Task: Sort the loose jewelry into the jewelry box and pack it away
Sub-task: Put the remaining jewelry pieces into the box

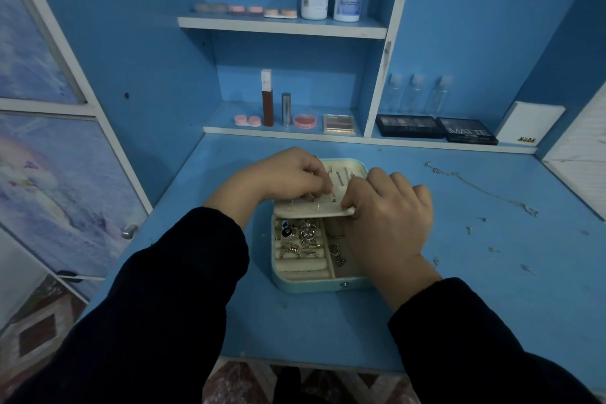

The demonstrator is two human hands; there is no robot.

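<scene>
1. The jewelry box [314, 285], mint-coloured and open, sits in the middle of the blue surface [295, 321], its lid lying back toward 12 o'clock.
2. A cream earring panel [311, 208] is raised across the box's middle, tilted above the lower tray.
3. The left hand [288, 174] comes in from 9 o'clock, its fingers curled and its fingertips pinching a tiny piece [332, 196] against the panel's top face; the piece is too small to identify.
4. The right hand [390, 210] comes in from 4 o'clock and grips the panel's right end between thumb and curled fingers.
5. The two hands are close together over the panel, not touching.
6. Rings [305, 234] sit in the tray's padded rolls at the box's 8 o'clock, and a fine chain [337, 254] lies in the compartment beside them.
7. A necklace [475, 185] lies loose on the surface at 2 o'clock from the box.
8. Small loose pieces [492, 249] are scattered at 3 o'clock, well apart from the box.
</scene>
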